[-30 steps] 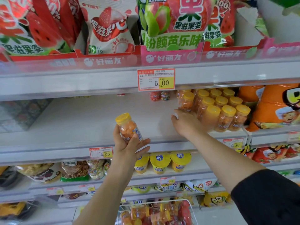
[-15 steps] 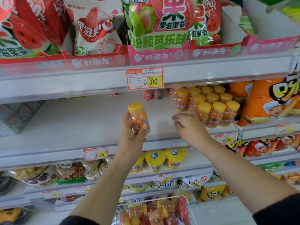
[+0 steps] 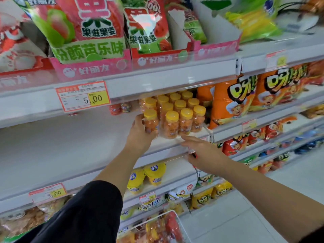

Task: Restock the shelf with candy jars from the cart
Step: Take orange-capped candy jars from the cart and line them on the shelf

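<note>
On the middle shelf [image 3: 70,146], head view: left grip [image 3: 140,135] curled round a yellow-capped candy jar [image 3: 151,122], upright, right beside the jar group [image 3: 182,111], front-left. Right grip [image 3: 201,155] spread, holding nothing, at the shelf's front edge just below the jars. Cart [image 3: 168,213] at btm w/ more stock.

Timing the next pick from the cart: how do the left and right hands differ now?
The left hand grips a yellow-lidded candy jar beside the jar group; the right hand holds nothing. The left hand's fingers curl round the jar; the right hand's lie fairly straight. The left hand is up on the shelf; the right hand is lower, at its front edge. Both are bare and reach toward that shelf.
</note>
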The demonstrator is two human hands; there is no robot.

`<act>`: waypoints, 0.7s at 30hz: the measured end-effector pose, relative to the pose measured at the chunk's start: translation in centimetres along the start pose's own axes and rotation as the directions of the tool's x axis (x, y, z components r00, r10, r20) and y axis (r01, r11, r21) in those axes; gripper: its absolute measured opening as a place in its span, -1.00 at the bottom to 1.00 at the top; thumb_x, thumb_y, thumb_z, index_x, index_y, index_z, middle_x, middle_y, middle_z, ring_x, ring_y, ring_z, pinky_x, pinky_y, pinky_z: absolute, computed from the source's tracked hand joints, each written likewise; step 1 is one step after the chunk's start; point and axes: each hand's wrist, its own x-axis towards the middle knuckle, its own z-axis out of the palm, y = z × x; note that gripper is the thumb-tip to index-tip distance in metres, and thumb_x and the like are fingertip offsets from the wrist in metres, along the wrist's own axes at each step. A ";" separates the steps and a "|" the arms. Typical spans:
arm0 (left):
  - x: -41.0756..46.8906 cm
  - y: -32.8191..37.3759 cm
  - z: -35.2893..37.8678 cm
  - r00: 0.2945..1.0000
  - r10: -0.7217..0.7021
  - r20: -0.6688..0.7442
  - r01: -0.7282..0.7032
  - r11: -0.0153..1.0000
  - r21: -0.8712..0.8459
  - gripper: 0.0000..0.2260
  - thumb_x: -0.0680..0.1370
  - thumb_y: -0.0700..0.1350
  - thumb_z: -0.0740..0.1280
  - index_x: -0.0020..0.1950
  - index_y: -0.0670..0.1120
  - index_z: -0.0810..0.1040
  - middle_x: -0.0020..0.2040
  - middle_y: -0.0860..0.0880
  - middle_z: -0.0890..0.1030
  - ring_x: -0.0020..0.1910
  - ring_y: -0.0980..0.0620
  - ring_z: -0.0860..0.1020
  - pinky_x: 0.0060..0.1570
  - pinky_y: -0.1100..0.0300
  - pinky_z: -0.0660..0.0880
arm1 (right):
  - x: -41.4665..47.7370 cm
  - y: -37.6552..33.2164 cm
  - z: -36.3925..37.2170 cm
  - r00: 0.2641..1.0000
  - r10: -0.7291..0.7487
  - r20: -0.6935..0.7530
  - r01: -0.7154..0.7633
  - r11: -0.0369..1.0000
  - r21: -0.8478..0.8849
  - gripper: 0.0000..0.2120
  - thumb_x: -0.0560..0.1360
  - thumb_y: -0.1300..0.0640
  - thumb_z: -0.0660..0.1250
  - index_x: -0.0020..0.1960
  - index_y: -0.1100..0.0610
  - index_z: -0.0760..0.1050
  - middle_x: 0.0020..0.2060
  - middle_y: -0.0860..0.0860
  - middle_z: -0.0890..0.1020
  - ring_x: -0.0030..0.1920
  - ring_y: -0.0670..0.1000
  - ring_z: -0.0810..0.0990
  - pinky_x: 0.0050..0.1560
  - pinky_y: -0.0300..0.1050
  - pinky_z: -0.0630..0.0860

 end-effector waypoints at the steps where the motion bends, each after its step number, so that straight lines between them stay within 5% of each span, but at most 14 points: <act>1: 0.3 -0.1 0.2 1.000 -0.003 0.004 0.003 1.000 0.006 -0.32 0.27 0.01 0.49 0.34 0.05 0.30 0.22 -0.03 0.51 0.07 -0.04 0.60 0.12 -0.14 0.56 | 0.0 0.0 -0.1 1.000 0.001 0.007 -0.001 1.000 0.002 -0.52 0.60 0.14 0.24 0.50 -0.04 0.32 0.55 -0.21 0.14 -0.24 -0.57 0.39 -0.30 -0.48 0.22; 4: 0.5 0.3 0.3 1.000 -0.009 0.004 0.009 0.999 0.035 -0.38 0.39 -0.14 0.54 0.35 -0.02 0.31 0.19 -0.01 0.53 0.07 -0.05 0.59 0.14 -0.09 0.54 | 0.0 -0.1 -0.7 0.999 -0.008 0.033 0.009 0.999 -0.039 -0.53 0.62 0.12 0.23 0.52 -0.03 0.30 0.56 -0.19 0.13 -0.19 -0.28 0.48 -0.16 -0.42 0.25; 7: 0.9 0.2 0.1 1.000 -0.006 0.001 0.006 0.999 0.049 -0.40 0.41 -0.17 0.55 0.34 -0.05 0.32 0.16 0.01 0.53 0.06 -0.06 0.56 0.11 -0.02 0.52 | 0.0 -0.2 -1.2 0.998 -0.026 0.060 0.029 0.998 -0.063 -0.53 0.62 0.10 0.23 0.52 -0.02 0.30 0.57 -0.18 0.13 -0.31 -0.42 0.37 -0.22 -0.47 0.22; 11: 1.1 -0.1 0.4 0.998 -0.010 -0.062 0.021 0.983 0.182 -0.36 0.35 -0.04 0.56 0.34 -0.06 0.36 0.22 -0.08 0.46 0.11 -0.11 0.54 0.15 -0.11 0.52 | 0.3 0.3 -0.7 0.997 -0.066 0.031 0.069 0.992 -0.104 -0.53 0.62 0.06 0.24 0.52 -0.02 0.30 0.57 -0.15 0.14 0.27 -0.06 0.48 0.10 -0.31 0.29; 15: 0.2 0.0 0.7 0.989 -0.040 -0.144 0.078 0.960 0.269 -0.29 0.34 0.14 0.56 0.33 -0.08 0.32 0.27 -0.08 0.38 0.23 -0.17 0.48 0.20 -0.14 0.47 | 0.6 0.9 -0.2 0.995 -0.100 0.018 0.101 0.987 -0.128 -0.54 0.61 0.02 0.26 0.50 -0.03 0.32 0.57 -0.15 0.14 0.33 -0.03 0.44 0.28 -0.15 0.40; 18: -0.1 -0.4 -0.1 0.999 0.007 -0.040 0.000 0.984 0.179 -0.26 0.39 0.03 0.56 0.44 -0.03 0.25 0.34 -0.04 0.40 0.25 -0.11 0.49 0.20 -0.08 0.49 | 0.8 1.4 0.2 0.993 -0.118 0.005 0.118 0.985 -0.123 -0.54 0.60 0.01 0.27 0.49 -0.03 0.33 0.56 -0.15 0.15 0.43 -0.03 0.35 0.34 -0.11 0.38; 21: -0.1 -0.5 -1.1 0.996 -0.006 0.090 0.000 0.998 0.068 -0.32 0.45 -0.09 0.54 0.48 -0.03 0.28 0.29 0.02 0.51 0.10 0.02 0.56 -0.03 0.17 0.50 | 1.0 1.8 0.6 0.992 -0.125 -0.007 0.123 0.983 -0.133 -0.53 0.60 0.00 0.27 0.49 -0.04 0.33 0.56 -0.17 0.13 0.51 -0.03 0.23 0.40 -0.08 0.35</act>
